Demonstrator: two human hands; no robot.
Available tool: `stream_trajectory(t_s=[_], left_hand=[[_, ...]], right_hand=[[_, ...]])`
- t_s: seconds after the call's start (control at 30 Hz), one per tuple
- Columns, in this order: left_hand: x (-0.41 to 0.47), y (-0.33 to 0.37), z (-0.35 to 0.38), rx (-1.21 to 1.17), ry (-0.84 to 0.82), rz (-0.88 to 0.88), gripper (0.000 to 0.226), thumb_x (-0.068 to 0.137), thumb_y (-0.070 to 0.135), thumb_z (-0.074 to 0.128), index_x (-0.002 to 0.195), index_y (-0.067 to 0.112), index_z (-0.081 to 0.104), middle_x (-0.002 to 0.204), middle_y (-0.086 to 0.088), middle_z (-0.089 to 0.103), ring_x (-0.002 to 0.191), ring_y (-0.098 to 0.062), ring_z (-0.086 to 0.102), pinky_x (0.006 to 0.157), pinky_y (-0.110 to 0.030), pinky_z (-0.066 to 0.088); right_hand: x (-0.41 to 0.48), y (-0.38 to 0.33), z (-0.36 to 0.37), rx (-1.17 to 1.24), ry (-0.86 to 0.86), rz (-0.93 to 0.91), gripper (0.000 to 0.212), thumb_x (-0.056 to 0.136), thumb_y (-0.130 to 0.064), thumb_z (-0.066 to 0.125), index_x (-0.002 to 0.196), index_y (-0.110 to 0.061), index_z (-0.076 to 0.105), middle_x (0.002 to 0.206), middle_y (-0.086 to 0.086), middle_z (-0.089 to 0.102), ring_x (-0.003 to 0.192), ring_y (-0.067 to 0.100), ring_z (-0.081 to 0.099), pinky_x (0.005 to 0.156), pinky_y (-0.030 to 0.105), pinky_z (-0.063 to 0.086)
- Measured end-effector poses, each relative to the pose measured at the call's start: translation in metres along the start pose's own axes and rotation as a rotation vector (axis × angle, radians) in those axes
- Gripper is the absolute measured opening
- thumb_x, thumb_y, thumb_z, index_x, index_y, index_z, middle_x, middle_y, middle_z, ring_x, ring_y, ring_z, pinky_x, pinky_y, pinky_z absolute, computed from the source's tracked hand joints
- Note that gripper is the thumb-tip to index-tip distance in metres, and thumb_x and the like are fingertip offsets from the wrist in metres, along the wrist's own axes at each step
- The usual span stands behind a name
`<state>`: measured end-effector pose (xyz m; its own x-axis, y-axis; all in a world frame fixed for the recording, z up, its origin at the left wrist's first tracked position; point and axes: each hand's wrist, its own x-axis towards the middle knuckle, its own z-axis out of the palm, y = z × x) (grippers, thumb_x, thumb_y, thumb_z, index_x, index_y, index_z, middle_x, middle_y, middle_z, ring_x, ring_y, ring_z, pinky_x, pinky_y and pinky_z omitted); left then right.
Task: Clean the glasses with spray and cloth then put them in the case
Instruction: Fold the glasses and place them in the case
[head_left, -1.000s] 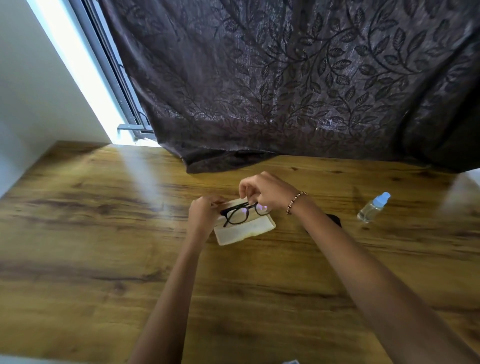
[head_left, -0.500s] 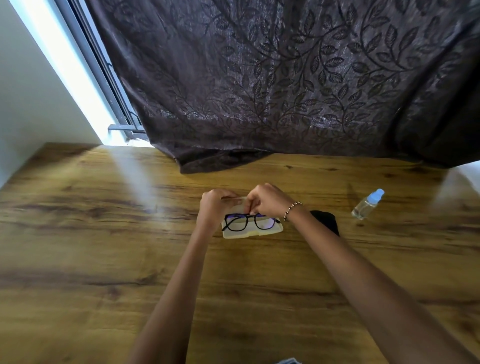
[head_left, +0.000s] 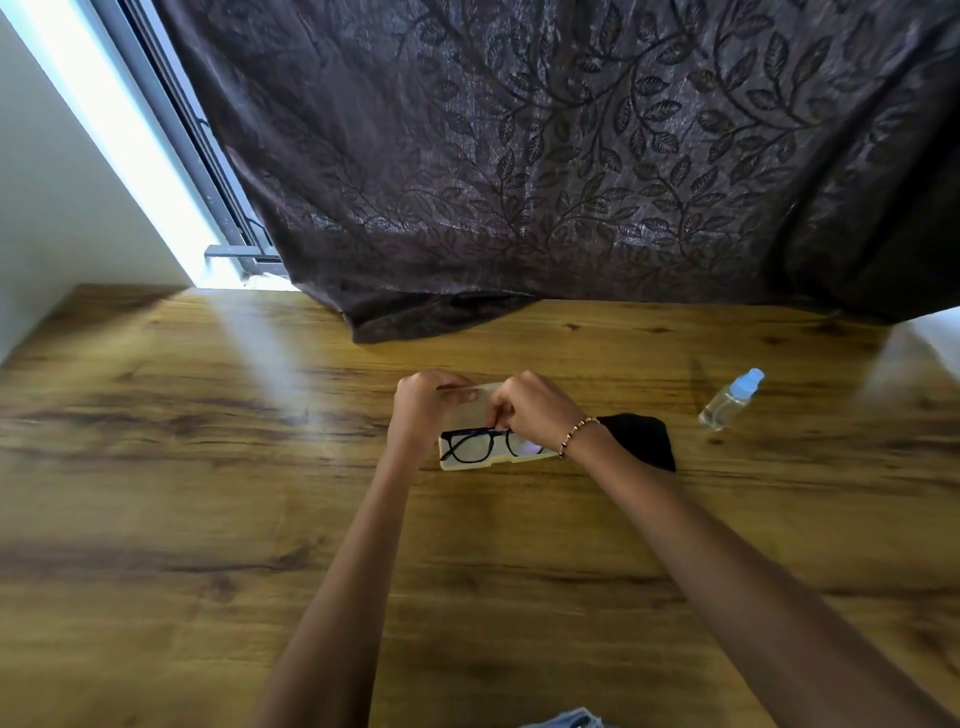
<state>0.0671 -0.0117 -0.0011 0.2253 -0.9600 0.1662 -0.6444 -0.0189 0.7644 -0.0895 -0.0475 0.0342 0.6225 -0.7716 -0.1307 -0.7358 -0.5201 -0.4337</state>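
Observation:
The black-framed glasses (head_left: 470, 447) lie folded inside the pale open case (head_left: 467, 464) on the wooden table. My left hand (head_left: 423, 410) and my right hand (head_left: 535, 413) both grip the case's translucent lid (head_left: 480, 402), which stands raised behind the glasses. My right hand hides the right lens in part. A black cloth (head_left: 641, 439) lies just right of my right wrist. A small clear spray bottle (head_left: 732, 399) with a pale blue cap lies on its side further right.
A dark leaf-patterned curtain (head_left: 545, 171) hangs along the far edge of the wooden table (head_left: 208, 493) and drapes onto it. A bright window frame (head_left: 171, 119) runs at the far left.
The glasses went from held above the case to lying inside it. Both hands shifted from the frame to the lid behind it.

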Motion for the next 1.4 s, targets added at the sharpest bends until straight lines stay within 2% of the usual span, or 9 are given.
stream_trajectory(t_s=[0.13,0.6,0.8,0.97,1.1,1.2,1.27,1.33,1.4], left_hand=[[0.001,0.0,0.0,0.007,-0.009,0.009,0.014,0.08,0.014,0.072,0.093,0.011,0.075,0.084,0.01,0.066,0.072,0.014,0.052,0.068,0.004,0.038],[0.001,0.0,-0.003,0.063,-0.01,0.053,0.014,0.078,0.013,0.073,0.092,0.012,0.074,0.089,0.002,0.073,0.073,0.005,0.057,0.069,0.003,0.039],[0.002,0.001,-0.001,0.067,0.001,0.07,0.012,0.079,0.011,0.072,0.09,0.01,0.074,0.088,0.0,0.073,0.069,0.011,0.054,0.068,0.003,0.04],[0.002,0.0,0.0,0.052,-0.005,0.052,0.01,0.079,0.012,0.072,0.089,0.012,0.074,0.087,0.002,0.073,0.071,0.009,0.057,0.068,0.001,0.041],[0.003,-0.001,0.003,0.052,0.014,0.04,0.012,0.078,0.013,0.073,0.09,0.011,0.075,0.089,0.0,0.073,0.076,-0.003,0.062,0.067,0.001,0.04],[0.003,0.0,0.004,0.042,0.006,0.055,0.011,0.077,0.012,0.074,0.088,0.01,0.076,0.088,-0.001,0.074,0.076,-0.006,0.064,0.07,-0.001,0.043],[0.003,0.001,0.005,0.03,0.011,0.056,0.01,0.077,0.011,0.074,0.086,0.011,0.076,0.087,0.0,0.074,0.076,-0.004,0.064,0.071,-0.001,0.044],[0.004,0.001,0.005,0.026,0.015,0.054,0.009,0.077,0.009,0.073,0.085,0.011,0.076,0.087,0.001,0.074,0.074,-0.003,0.063,0.071,0.0,0.042],[0.004,0.002,0.005,0.03,0.015,0.058,0.009,0.077,0.009,0.073,0.085,0.011,0.076,0.086,0.001,0.073,0.074,-0.002,0.063,0.071,0.0,0.043]], right_hand=[[-0.001,0.0,0.0,-0.051,0.013,-0.017,0.015,0.084,-0.002,0.066,0.086,-0.013,0.075,0.087,0.001,0.072,0.074,0.01,0.066,0.071,0.024,0.057],[0.001,-0.006,0.001,-0.262,-0.006,-0.15,0.021,0.082,0.008,0.061,0.088,-0.009,0.073,0.092,0.006,0.068,0.079,0.019,0.065,0.071,0.032,0.057],[0.004,-0.008,0.001,-0.355,-0.038,-0.2,0.023,0.078,0.011,0.059,0.086,-0.007,0.073,0.085,0.007,0.069,0.076,0.02,0.065,0.067,0.032,0.057],[-0.001,-0.006,0.0,-0.306,-0.014,-0.195,0.024,0.083,0.009,0.057,0.093,-0.007,0.072,0.094,0.008,0.069,0.085,0.021,0.065,0.074,0.031,0.055],[-0.012,0.001,0.001,-0.237,-0.043,-0.126,0.03,0.086,0.011,0.049,0.094,-0.006,0.072,0.102,0.011,0.066,0.078,0.019,0.064,0.058,0.023,0.045],[-0.019,0.008,-0.001,-0.138,-0.069,-0.098,0.031,0.09,-0.002,0.045,0.107,-0.011,0.07,0.112,0.01,0.061,0.069,0.011,0.057,0.053,0.021,0.042],[-0.021,0.01,-0.002,-0.07,-0.061,-0.095,0.029,0.093,-0.013,0.049,0.115,-0.013,0.067,0.116,0.006,0.064,0.086,0.012,0.06,0.069,0.025,0.05],[-0.021,0.011,0.001,-0.023,-0.039,-0.077,0.023,0.093,-0.019,0.056,0.11,-0.014,0.07,0.111,0.003,0.068,0.108,0.014,0.055,0.086,0.028,0.045],[-0.019,0.011,0.006,-0.006,0.015,-0.063,0.018,0.09,-0.022,0.063,0.104,-0.016,0.073,0.105,0.002,0.07,0.106,0.015,0.057,0.088,0.028,0.045]])
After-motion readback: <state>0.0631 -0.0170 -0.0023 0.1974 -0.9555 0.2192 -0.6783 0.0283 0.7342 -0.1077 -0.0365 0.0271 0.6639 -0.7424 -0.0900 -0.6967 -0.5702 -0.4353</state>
